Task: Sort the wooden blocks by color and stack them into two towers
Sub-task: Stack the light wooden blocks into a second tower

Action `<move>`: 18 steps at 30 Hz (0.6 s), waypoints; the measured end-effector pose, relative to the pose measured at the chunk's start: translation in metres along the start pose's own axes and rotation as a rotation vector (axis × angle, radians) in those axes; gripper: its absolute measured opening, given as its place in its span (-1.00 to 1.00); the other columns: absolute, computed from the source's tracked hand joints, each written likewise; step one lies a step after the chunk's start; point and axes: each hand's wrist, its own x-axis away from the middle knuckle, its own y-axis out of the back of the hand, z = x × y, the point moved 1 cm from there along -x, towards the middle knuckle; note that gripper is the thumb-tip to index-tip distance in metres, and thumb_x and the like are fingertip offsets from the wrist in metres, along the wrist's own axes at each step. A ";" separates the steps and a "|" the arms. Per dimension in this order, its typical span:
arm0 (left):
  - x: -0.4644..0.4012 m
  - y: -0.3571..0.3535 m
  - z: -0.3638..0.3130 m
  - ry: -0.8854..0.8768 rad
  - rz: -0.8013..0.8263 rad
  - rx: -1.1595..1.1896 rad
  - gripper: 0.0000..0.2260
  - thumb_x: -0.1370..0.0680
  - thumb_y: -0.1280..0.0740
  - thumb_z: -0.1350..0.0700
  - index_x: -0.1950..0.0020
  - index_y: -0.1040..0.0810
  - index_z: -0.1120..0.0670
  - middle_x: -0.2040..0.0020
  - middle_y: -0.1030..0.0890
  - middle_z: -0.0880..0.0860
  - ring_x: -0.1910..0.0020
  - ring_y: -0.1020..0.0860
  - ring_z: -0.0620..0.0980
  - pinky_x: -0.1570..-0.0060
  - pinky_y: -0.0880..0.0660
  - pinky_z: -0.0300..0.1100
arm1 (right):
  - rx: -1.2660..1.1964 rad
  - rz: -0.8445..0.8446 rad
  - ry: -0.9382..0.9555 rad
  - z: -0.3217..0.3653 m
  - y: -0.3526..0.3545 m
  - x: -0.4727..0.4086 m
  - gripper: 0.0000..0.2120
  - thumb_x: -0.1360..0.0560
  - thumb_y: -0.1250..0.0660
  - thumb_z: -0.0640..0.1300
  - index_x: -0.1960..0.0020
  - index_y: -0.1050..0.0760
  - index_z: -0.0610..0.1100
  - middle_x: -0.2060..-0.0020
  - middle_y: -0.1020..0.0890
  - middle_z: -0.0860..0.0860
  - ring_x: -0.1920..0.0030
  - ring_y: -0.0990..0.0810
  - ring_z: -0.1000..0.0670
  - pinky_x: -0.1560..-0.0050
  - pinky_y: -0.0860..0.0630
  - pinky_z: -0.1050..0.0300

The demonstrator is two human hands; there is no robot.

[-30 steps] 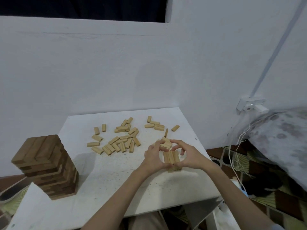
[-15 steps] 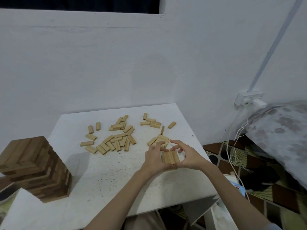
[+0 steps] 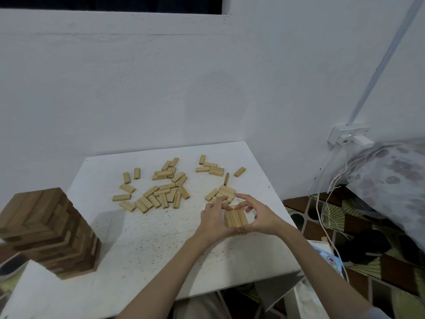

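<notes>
You've got one dark wooden tower already standing at the left edge of the white tabletop, and the light tower is barely started, sitting between your two hands near the right side. Top layer there shows three light blocks side by side; there looks to be at least one more layer under it, but your palms hide most of it, so I can't say how many.

Your left hand and right hand are cupped against the two sides of that little stack, fingers curled around it and fingertips nearly meeting above the far end. Reads to me like you're squaring up the layer, not lifting anything.

Handling-wise, these look like small, stiff, light pieces of wood, smooth-faced, so I'd guess they slide on each other easily. Take each one by its long sides with thumb and fingertip, and set it down flat instead of dropping it, because a short stack like this would probably shift with a nudge.

Counts: two towers. The loose light blocks are scattered toward the back of the tabletop, roughly thirty-five to forty, in a big middle cluster, a smaller group near the back right, and a few just beyond your fingers. Several overlap, so no exact number from me.
</notes>
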 end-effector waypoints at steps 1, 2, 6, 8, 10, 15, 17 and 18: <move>0.000 0.000 0.000 0.002 0.005 0.001 -0.16 -0.29 -0.55 -0.05 -0.45 -0.18 0.02 -0.22 -0.49 -0.09 -0.31 -0.25 -0.03 -0.19 -0.13 -0.18 | -0.003 0.001 0.000 0.000 0.000 0.000 -0.14 -0.32 -0.55 -0.23 -0.47 -0.18 0.06 -0.16 -0.50 0.12 -0.17 -0.39 0.04 0.01 -0.35 0.37; 0.000 0.000 0.001 0.007 0.009 -0.001 -0.15 -0.29 -0.55 -0.06 -0.45 -0.18 0.01 -0.22 -0.49 -0.09 -0.31 -0.26 -0.03 -0.18 -0.13 -0.19 | -0.005 0.003 0.001 0.000 -0.001 0.000 -0.14 -0.32 -0.55 -0.22 -0.47 -0.18 0.05 -0.16 -0.50 0.12 -0.17 -0.39 0.05 0.01 -0.35 0.35; -0.001 -0.001 0.004 0.022 0.014 -0.020 -0.17 -0.30 -0.55 -0.03 -0.44 -0.18 0.01 -0.21 -0.49 -0.10 -0.30 -0.26 -0.01 -0.18 -0.16 -0.17 | -0.005 0.012 -0.003 0.001 -0.002 0.001 -0.15 -0.33 -0.55 -0.20 -0.47 -0.17 0.06 -0.16 -0.49 0.12 -0.16 -0.38 0.05 0.02 -0.34 0.38; -0.001 -0.001 0.004 0.028 0.020 -0.027 -0.17 -0.30 -0.55 -0.03 -0.44 -0.18 0.01 -0.21 -0.49 -0.09 -0.30 -0.27 -0.01 -0.20 -0.18 -0.14 | -0.007 0.012 -0.003 0.002 -0.002 0.002 -0.15 -0.33 -0.55 -0.20 -0.47 -0.18 0.06 -0.17 -0.50 0.11 -0.16 -0.39 0.06 0.02 -0.34 0.39; -0.001 -0.001 0.004 0.033 0.029 -0.031 -0.17 -0.30 -0.55 -0.03 -0.44 -0.18 0.01 -0.21 -0.49 -0.09 -0.30 -0.27 0.00 -0.22 -0.20 -0.11 | -0.012 0.009 -0.004 0.002 -0.001 0.003 -0.16 -0.33 -0.55 -0.19 -0.47 -0.18 0.06 -0.18 -0.50 0.11 -0.14 -0.39 0.07 0.04 -0.34 0.39; 0.001 0.000 0.001 0.040 0.058 -0.005 -0.16 -0.29 -0.55 -0.07 -0.44 -0.18 0.00 -0.22 -0.48 -0.07 -0.29 -0.26 -0.02 -0.20 -0.22 -0.14 | -0.015 0.012 -0.006 0.003 -0.001 0.005 -0.15 -0.33 -0.56 -0.17 -0.47 -0.18 0.06 -0.21 -0.50 0.13 -0.16 -0.39 0.06 0.05 -0.33 0.38; 0.002 0.001 0.000 0.039 0.064 -0.003 -0.14 -0.28 -0.55 -0.09 -0.45 -0.18 0.00 -0.24 -0.46 -0.06 -0.29 -0.26 -0.02 -0.18 -0.22 -0.16 | -0.017 0.014 -0.007 0.005 0.000 0.006 -0.14 -0.32 -0.57 -0.16 -0.47 -0.18 0.08 -0.26 -0.47 0.13 -0.20 -0.38 0.06 0.04 -0.32 0.39; 0.002 0.001 -0.001 0.036 0.064 -0.007 -0.14 -0.28 -0.55 -0.10 -0.45 -0.17 -0.01 -0.25 -0.45 -0.05 -0.30 -0.25 -0.02 -0.17 -0.22 -0.16 | -0.020 0.011 -0.009 0.006 0.002 0.008 -0.13 -0.31 -0.58 -0.16 -0.47 -0.18 0.08 -0.28 -0.45 0.14 -0.22 -0.38 0.06 0.03 -0.32 0.40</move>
